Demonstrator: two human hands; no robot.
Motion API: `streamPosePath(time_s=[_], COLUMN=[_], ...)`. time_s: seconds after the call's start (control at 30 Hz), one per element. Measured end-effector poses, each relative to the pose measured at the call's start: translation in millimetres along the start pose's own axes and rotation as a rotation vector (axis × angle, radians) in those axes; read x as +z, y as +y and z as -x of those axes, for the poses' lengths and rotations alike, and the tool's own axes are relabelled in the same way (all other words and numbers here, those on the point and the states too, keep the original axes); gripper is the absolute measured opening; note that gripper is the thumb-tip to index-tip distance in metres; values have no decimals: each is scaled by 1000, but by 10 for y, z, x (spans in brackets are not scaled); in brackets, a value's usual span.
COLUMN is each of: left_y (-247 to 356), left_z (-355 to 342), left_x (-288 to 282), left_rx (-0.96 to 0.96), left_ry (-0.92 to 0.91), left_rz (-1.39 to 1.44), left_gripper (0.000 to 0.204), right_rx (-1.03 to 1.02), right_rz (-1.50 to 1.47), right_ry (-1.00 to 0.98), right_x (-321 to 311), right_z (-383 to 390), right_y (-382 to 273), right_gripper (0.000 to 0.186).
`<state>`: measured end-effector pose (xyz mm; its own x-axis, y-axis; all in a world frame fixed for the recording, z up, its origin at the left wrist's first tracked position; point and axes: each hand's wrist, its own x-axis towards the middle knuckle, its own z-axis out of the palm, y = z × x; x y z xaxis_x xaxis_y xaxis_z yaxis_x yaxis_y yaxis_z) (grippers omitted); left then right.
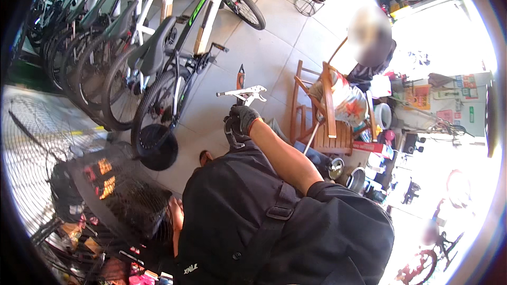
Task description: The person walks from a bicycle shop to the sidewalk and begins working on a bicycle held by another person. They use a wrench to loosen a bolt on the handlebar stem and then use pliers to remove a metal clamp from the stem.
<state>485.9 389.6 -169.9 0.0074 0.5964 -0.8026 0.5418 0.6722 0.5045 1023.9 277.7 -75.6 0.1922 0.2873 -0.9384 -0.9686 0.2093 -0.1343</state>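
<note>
Plainly, my gloved right hand (244, 119) clasps silver pliers (244, 94) running left to right at its far side; my left hand (175, 207) I can't tell.

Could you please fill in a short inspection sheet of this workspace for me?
Surface: grey floor tiles with visible joints; no bench in use at the hands.
Job's things: silver pliers and a pointed orange-and-black tool, both at the gloved right hand.
Clutter: metal bowl among mixed items beside the wooden chair; small packets and parts at lower left.
Hands: right hand gloved, appears closed on the pliers; left hand cannot be made out clearly.
Cables: nothing seen that is clearly a cable.
Surroundings: parked bicycles at left, the nearest with a green-and-black frame; another person beyond the chair; strong glare at right.
</note>
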Motion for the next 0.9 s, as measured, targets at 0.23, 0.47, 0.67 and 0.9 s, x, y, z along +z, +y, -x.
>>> streamPosePath(time_s=[0.23, 0.47, 0.67, 0.9], left_y=[1495, 3197, 4277, 5824], left_z=[189, 136, -255, -538], left_x=[1843, 3774, 5382, 7780], left_rx=[-5, 109, 181, 255], left_ry=[-57, -187, -343, -623], left_rz=[-215, -421, -733, -1229], left_gripper=[43, 38, 35, 32], right_rx=[7, -401, -533, -708], right_rz=[207, 288, 394, 360], right_ry=[-45, -69, -37, 105], right_x=[253, 162, 24, 24], right_z=[-211, 223, 342, 471], right_y=[-1909, -3959, -5529, -7566], right_gripper=[9, 13, 19, 28])
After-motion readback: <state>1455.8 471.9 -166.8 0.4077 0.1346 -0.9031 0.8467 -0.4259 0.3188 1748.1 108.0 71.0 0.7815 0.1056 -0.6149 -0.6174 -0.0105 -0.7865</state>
